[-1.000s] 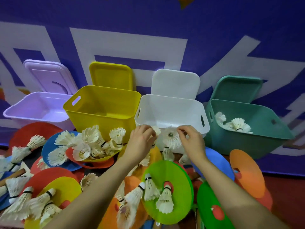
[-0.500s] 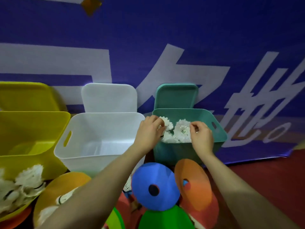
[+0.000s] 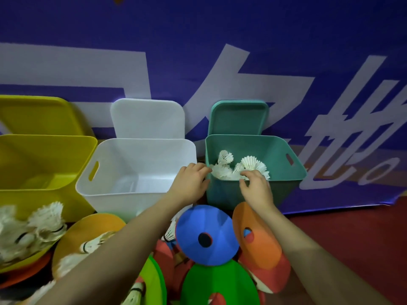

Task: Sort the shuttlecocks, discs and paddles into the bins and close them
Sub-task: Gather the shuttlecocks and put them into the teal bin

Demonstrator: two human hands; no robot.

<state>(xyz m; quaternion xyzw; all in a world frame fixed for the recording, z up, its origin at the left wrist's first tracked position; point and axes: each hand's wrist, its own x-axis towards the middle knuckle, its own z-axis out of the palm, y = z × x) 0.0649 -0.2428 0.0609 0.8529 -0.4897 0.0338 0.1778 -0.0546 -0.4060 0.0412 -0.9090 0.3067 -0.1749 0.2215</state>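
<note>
Shuttlecocks [image 3: 240, 168], white and feathered, lie heaped inside the teal bin [image 3: 284, 183] right of centre in the frame. Its teal lid [image 3: 239, 117] stands upright behind it against the blue banner [image 3: 220, 40]. The left hand [image 3: 190, 183] rests at the bin's near left corner, fingers loosely curled over the rim and touching the feathers; its grip looks relaxed, and I cannot tell whether it holds one. The right hand [image 3: 256, 187] hangs over the near rim with fingertips down on the heap; whether its grip pinches a shuttlecock I cannot tell.

Just left of the teal bin stands the white bin [image 3: 99, 188], its white lid [image 3: 147, 119] propped behind. Further left, at the frame edge, is the yellow bin [image 3: 44, 155] with its yellow lid [image 3: 39, 115] behind it.

In the lower part of the frame lies a jumble of discs: a blue disc [image 3: 218, 225] with a centre hole, an orange disc [image 3: 259, 249] tilted beside it, a green disc [image 3: 220, 282] below. More loose shuttlecocks [image 3: 33, 230] are piled at lower left, in front of the yellow bin. The red floor [image 3: 352, 238] shows at lower right.
</note>
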